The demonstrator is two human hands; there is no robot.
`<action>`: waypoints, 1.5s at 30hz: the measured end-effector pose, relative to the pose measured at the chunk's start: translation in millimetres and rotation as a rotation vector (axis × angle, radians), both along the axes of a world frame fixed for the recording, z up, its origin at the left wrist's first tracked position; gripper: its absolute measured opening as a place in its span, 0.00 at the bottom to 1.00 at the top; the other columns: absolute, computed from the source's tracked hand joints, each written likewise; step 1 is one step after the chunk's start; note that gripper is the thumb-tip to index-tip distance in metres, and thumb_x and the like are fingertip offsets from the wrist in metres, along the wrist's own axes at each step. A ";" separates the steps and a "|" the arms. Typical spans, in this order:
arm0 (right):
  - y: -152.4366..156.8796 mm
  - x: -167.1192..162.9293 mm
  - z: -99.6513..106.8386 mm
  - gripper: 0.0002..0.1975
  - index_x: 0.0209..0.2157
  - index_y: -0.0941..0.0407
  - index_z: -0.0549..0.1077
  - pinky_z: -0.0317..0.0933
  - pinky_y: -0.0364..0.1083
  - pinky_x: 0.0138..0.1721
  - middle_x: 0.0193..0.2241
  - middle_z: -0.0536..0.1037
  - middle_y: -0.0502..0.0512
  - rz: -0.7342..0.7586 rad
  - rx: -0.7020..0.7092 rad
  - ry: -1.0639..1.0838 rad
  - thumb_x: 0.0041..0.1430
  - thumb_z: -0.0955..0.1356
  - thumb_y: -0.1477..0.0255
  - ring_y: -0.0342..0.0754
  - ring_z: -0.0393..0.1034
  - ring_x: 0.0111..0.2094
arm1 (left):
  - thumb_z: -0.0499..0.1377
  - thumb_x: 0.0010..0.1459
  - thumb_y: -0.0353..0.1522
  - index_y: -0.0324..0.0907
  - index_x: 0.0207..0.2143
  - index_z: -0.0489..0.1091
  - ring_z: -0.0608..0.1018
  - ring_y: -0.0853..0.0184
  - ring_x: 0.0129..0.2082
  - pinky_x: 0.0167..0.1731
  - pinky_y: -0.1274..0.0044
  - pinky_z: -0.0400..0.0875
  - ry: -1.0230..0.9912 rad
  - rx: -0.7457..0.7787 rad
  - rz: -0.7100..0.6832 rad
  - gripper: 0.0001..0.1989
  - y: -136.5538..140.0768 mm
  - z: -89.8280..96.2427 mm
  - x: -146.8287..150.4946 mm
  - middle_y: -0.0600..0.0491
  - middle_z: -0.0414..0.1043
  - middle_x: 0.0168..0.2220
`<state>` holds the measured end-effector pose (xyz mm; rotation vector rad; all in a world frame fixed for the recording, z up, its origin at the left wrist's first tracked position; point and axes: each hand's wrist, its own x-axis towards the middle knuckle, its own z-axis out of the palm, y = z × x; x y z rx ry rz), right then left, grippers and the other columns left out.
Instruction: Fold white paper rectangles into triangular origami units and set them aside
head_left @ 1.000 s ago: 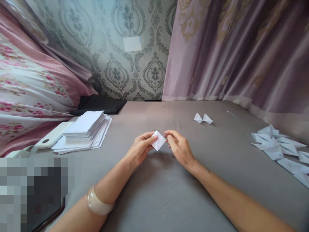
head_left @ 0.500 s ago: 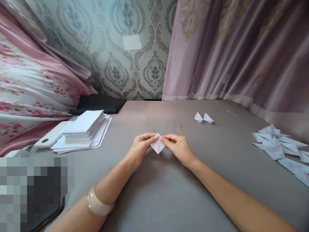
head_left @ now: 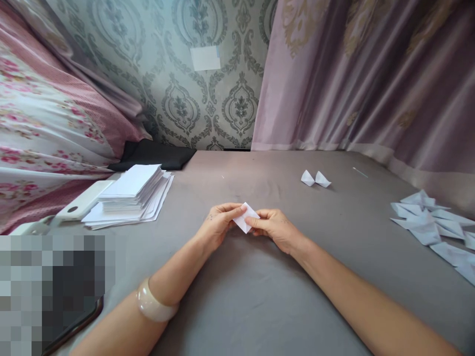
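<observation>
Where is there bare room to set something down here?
Bare grey cloth lies on the near side of the left hand and right hand; also between the right hand and the folded-paper cluster. Beyond, there's room between the paper stack and two folded-paper peaks, barring a tiny white sliver. The left edge, around that stack, and far right are crowded.

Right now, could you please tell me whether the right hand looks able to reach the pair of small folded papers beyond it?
Probably yes: only gray cloth shows between the right hand and the pair of small folded papers, though its grip on the folded sheet would likely have to loosen first.
</observation>
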<state>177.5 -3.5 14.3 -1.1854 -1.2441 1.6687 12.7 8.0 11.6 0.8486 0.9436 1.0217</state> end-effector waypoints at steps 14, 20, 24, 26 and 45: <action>9.9 9.1 0.2 0.06 0.31 0.60 0.77 0.64 0.36 0.26 0.26 0.77 0.53 -0.086 -0.210 0.029 0.50 0.72 0.72 0.39 0.71 0.26 | 0.68 0.44 0.32 0.32 0.31 0.75 0.71 0.76 0.22 0.21 0.85 0.63 0.133 -0.110 -0.050 0.13 6.9 -7.5 -7.0 0.51 0.71 0.22; 8.3 7.7 0.8 0.06 0.29 0.61 0.78 0.63 0.36 0.25 0.24 0.77 0.53 -0.131 -0.127 -0.084 0.49 0.73 0.72 0.38 0.70 0.24 | 0.69 0.41 0.35 0.34 0.31 0.76 0.64 0.78 0.18 0.16 0.83 0.51 0.222 -0.140 -0.061 0.15 8.0 -6.2 -9.5 0.54 0.68 0.20; 7.0 6.6 1.2 0.11 0.35 0.59 0.79 0.62 0.37 0.28 0.30 0.79 0.54 -0.116 -0.071 -0.072 0.51 0.72 0.67 0.40 0.70 0.29 | 0.69 0.39 0.35 0.34 0.28 0.75 0.57 0.78 0.16 0.15 0.82 0.45 0.218 -0.126 -0.066 0.14 6.7 -3.9 -9.6 0.60 0.57 0.14; 7.3 6.5 -0.2 0.13 0.35 0.59 0.79 0.62 0.38 0.29 0.31 0.79 0.55 -0.097 -0.055 -0.034 0.50 0.72 0.66 0.40 0.70 0.30 | 0.69 0.39 0.35 0.35 0.25 0.74 0.55 0.79 0.15 0.15 0.81 0.44 0.201 -0.130 -0.099 0.14 6.2 -3.3 -9.4 0.60 0.56 0.14; 11.5 12.4 -11.4 0.11 0.26 0.56 0.78 0.56 0.42 0.27 0.19 0.74 0.51 -0.083 0.338 -0.626 0.55 0.66 0.68 0.44 0.66 0.24 | 0.60 0.50 0.37 0.38 0.26 0.74 0.61 0.74 0.13 0.16 0.80 0.50 0.687 0.097 -0.088 0.10 2.0 -11.6 -6.1 0.58 0.62 0.13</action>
